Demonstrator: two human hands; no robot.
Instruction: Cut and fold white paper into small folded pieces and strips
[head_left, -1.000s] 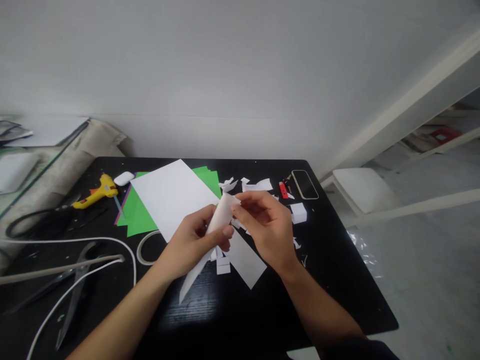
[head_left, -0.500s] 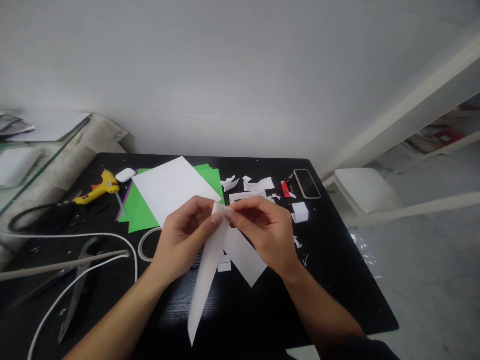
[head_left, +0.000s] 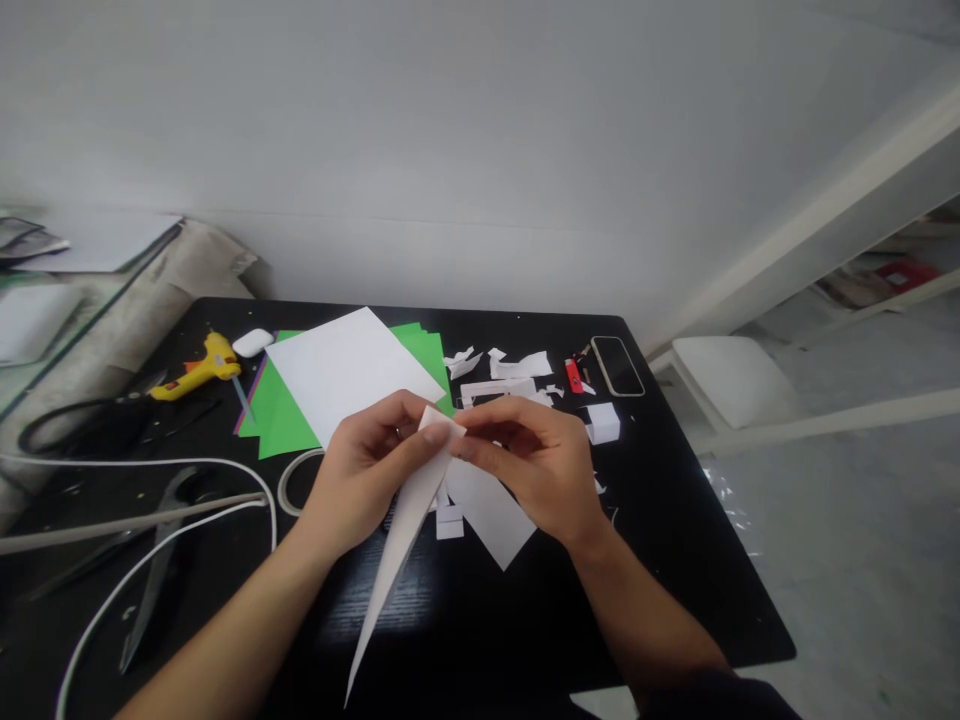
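A long white paper strip [head_left: 409,510] hangs down toward me from between my hands, its lower end narrowing to a point as it turns edge-on. My left hand [head_left: 379,460] pinches its upper end, thumb on top. The fingertips of my right hand [head_left: 536,455] are closed at the strip's upper right corner; the fingers behind are hidden. Beneath my hands a white sheet of paper [head_left: 491,515] lies on the black table [head_left: 525,640], beside a small folded white paper piece [head_left: 450,522].
White paper [head_left: 352,365] rests on green sheets [head_left: 285,420]. Left are a yellow glue gun [head_left: 206,368], scissors [head_left: 161,580], a white cable [head_left: 217,462] and a tape roll [head_left: 289,485]. Right are paper scraps [head_left: 521,365], a red lighter [head_left: 574,375], a phone [head_left: 617,366] and a paper box [head_left: 602,423].
The strip's lower end has swung left and turned more edge-on. Its top end is tilted slightly, while both hands stay at nearly the same place.
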